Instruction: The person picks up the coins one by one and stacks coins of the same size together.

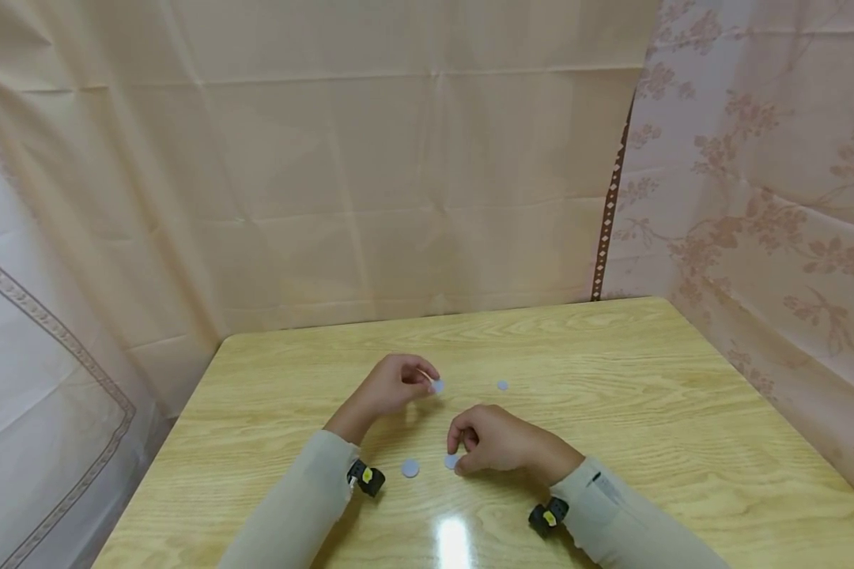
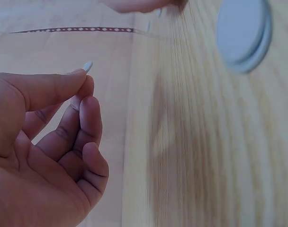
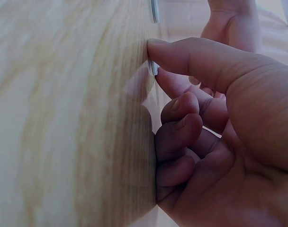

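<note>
My left hand pinches a small pale blue-grey disc between thumb and index fingertip, held up above the table; its thin edge shows in the left wrist view. Nearer to me, my right hand has its thumb and index finger on opposite sides of another disc, low at the tabletop. The other right fingers curl against the wood in the right wrist view. Left of that disc lies a pair of stacked discs, whose two layers show in the left wrist view.
A single smaller-looking disc lies farther back on the wood-grain table. Behind the table hangs a beige curtain, with a floral cloth at the right. Each wrist wears a black camera strap.
</note>
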The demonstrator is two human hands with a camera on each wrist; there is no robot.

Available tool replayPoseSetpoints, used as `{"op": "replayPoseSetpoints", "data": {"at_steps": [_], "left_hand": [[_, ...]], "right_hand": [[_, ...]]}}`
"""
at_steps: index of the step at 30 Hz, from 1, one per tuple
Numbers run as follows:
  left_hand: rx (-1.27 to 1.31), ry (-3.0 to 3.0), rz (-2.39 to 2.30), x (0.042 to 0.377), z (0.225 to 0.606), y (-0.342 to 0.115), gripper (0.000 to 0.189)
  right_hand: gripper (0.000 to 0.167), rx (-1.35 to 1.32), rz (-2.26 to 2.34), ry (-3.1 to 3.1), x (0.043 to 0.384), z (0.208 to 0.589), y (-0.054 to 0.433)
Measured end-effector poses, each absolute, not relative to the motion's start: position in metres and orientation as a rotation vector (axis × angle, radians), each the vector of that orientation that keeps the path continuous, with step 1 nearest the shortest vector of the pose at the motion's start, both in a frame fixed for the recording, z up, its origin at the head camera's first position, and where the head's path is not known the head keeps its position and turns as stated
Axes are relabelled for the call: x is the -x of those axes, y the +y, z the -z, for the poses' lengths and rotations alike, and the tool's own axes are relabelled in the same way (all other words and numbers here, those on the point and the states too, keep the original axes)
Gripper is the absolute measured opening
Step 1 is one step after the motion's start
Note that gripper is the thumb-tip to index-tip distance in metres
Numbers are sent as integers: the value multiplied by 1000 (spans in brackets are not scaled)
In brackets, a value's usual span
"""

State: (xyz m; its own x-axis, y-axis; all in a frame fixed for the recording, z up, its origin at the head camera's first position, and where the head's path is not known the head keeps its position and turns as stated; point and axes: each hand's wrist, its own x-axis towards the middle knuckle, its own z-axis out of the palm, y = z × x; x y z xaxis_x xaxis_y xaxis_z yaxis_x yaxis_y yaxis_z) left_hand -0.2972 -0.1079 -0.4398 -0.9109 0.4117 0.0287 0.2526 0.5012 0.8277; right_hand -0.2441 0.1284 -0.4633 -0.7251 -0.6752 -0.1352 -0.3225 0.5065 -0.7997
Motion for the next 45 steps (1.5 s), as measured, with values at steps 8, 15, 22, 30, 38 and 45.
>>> {"op": "replayPoseSetpoints", "data": {"at_steps": [8, 15, 22, 30, 38, 45], "left_hand": [[-545, 2489, -1497, 281, 437, -113, 12], [-553, 2476, -1503, 271, 436, -116, 12], [-597, 2455, -1508, 262, 439, -119, 13], [-590, 2443, -1460, 254, 445, -116, 17], [-534, 2342, -1443, 249, 451, -110, 18], [-499, 2242, -1427, 244, 453, -108, 16]], "right_hand": [[14, 833, 1081, 2335, 243, 462, 128], [15, 829, 1089, 2336, 243, 462, 128], [15, 824, 1088, 2329, 243, 462, 127], [15, 827, 1089, 2328, 243, 463, 128], [15, 820, 1091, 2328, 243, 464, 128], [15, 818, 1093, 2327, 242, 462, 128]]}}
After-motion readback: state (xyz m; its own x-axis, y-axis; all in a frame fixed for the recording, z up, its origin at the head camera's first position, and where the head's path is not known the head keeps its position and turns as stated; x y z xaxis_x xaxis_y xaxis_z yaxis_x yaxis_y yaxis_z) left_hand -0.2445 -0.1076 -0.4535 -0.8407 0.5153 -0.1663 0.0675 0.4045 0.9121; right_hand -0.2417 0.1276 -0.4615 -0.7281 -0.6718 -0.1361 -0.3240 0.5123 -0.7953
